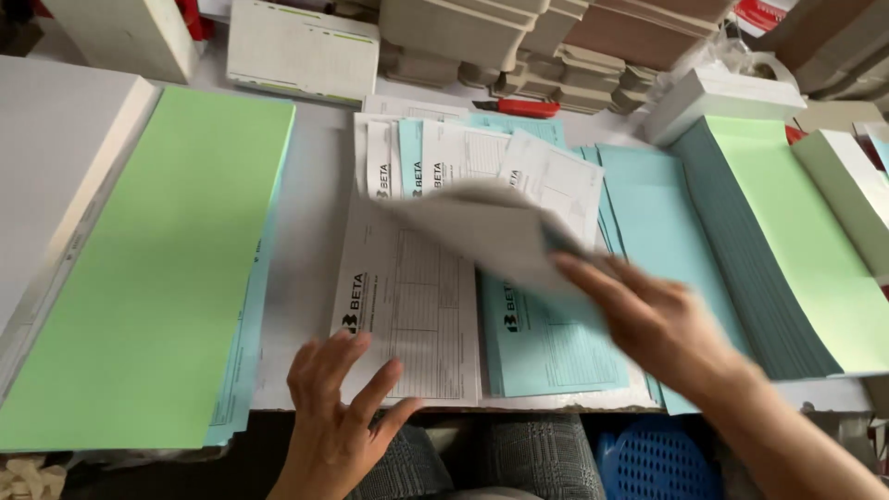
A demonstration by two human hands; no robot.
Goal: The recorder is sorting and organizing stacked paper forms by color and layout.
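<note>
Right hand (pixel 662 319) pinches a white printed sheet (pixel 482 227) mid-air, blurred, above the forms. Left hand (pixel 338 407) is open, fingers spread flat on the white form (pixel 412 306) at the worktop's (pixel 310 222) near edge. Beside it lies a blue form (pixel 546 347). Judging by layout: several white and blue forms (pixel 435 157) already fanned out behind; thick green stack (pixel 162 259) at left and blue-and-green stack (pixel 787 250) at right barely touched, so most remains. Cramped room: cardboard bundles (pixel 546 46) piled at back, red cutter (pixel 523 107), blue plastic basket (pixel 653 458) below.
</note>
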